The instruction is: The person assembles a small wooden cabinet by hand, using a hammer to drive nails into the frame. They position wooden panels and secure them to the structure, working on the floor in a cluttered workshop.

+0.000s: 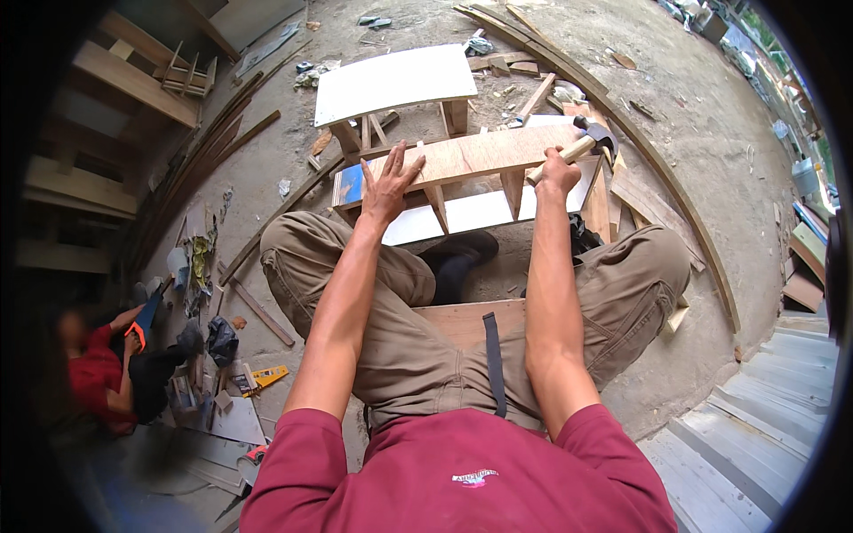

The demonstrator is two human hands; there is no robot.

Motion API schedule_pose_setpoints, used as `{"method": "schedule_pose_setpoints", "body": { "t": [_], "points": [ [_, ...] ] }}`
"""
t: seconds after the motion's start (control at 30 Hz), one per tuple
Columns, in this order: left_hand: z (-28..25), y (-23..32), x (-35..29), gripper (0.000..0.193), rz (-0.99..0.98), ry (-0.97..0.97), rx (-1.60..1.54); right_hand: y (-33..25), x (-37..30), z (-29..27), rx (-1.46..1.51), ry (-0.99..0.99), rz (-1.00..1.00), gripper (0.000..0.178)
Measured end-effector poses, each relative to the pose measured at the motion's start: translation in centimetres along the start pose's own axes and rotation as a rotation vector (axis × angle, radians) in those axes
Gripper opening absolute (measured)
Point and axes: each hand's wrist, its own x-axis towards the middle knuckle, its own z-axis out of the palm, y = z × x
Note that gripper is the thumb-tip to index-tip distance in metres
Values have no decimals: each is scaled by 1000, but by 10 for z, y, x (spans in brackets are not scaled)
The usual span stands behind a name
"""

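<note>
In front of my knees lies a wooden frame with a plywood strip (489, 151) on top and short upright dividers (513, 191) beneath it. My left hand (388, 185) rests on the strip's left part with its fingers spread, beside a blue patch (352, 185) at that end. Over the right end, my right hand (560, 172) is wrapped round the wooden handle of a claw hammer (604, 138). The hammer's dark metal head points away to the right. A white panel (506, 206) shows under the frame on my side. No nail can be made out.
Beyond the frame stands a low piece with a white top (395, 84). Long wooden strips (653, 178) curve round the work on the floor. At far left sits another person (98, 373) holding a saw (147, 320). A yellow tool (265, 377) lies nearby; corrugated sheets (755, 426) are at right.
</note>
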Motion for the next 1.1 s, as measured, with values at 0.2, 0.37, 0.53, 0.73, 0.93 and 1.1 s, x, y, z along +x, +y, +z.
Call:
{"method": "schedule_pose_setpoints", "body": {
  "t": [0.2,0.37,0.53,0.73,0.93,1.1],
  "points": [
    [-68,-3,10,92,36,124,88,-66,-29,9,154,17,22,25],
    [-124,-13,24,91,23,149,240,-90,-44,15,276,-5,-19,26],
    [-135,-20,23,92,98,180,281,-70,-37,13,292,-15,39,24],
    [-62,-47,-12,85,80,147,245,4,-46,16,175,-74,74,29],
    [14,-55,-51,81,-22,117,129,59,-49,10,-32,-197,-47,32],
    [40,-51,-63,91,39,9,17,78,-34,-12,-142,-326,-127,35]
  ]
}}
